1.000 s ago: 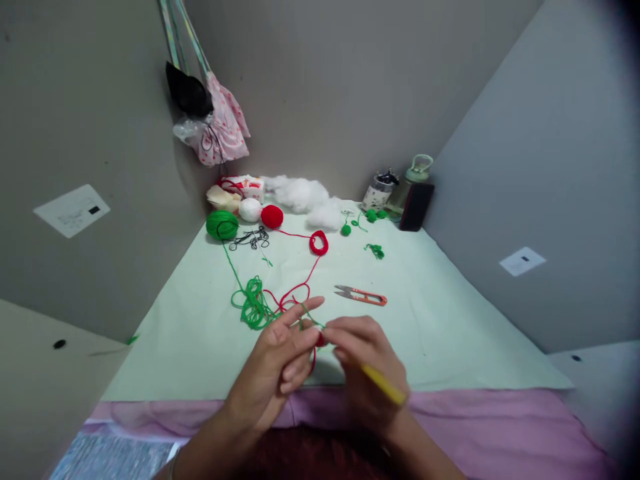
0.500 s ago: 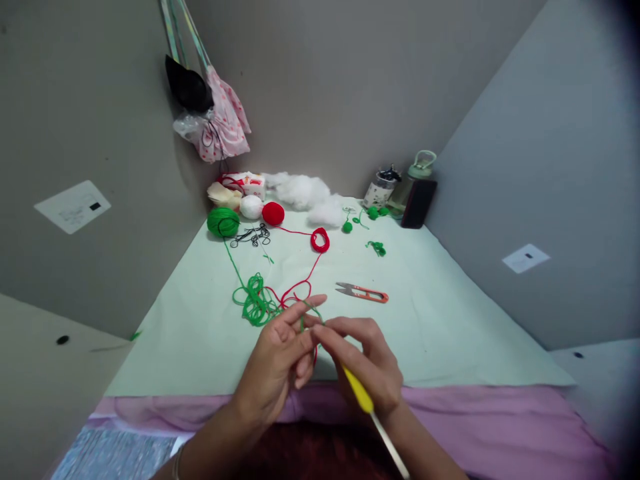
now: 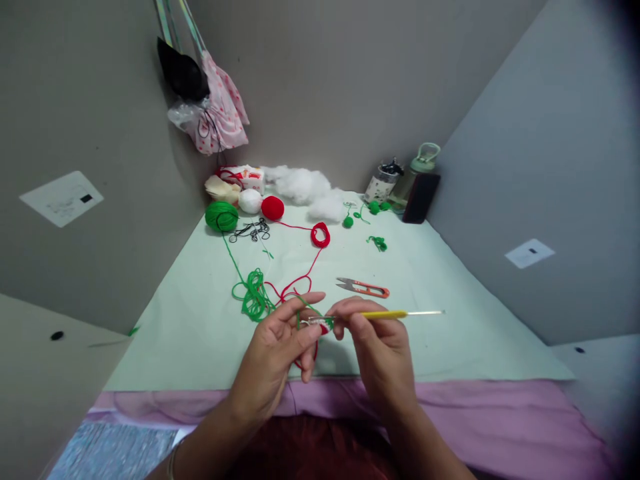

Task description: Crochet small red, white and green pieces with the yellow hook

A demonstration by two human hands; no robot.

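My left hand (image 3: 280,347) pinches a small crochet piece (image 3: 324,325) in red, white and green between thumb and fingers. Green yarn (image 3: 311,306) runs over its raised index finger. In my right hand (image 3: 383,343) is a crochet hook with a yellow handle (image 3: 390,315), held level, its rear metal shaft pointing right. The hook's front end meets the crochet piece; the tip itself is hard to make out. A loose tangle of green yarn (image 3: 255,297) lies just beyond my left hand, and red yarn (image 3: 285,293) trails beside it.
Orange thread snips (image 3: 363,288) lie beyond my right hand. Farther back are a green yarn ball (image 3: 221,217), a red ball (image 3: 273,208), a red coil (image 3: 320,235), white stuffing (image 3: 300,185), small green pieces (image 3: 377,243), a dark phone (image 3: 421,199) and a bottle (image 3: 425,157).
My right hand has turned the crochet hook from slanting down toward me to lying level and pointing right. The crochet piece now shows between my hands. The view has shifted slightly.
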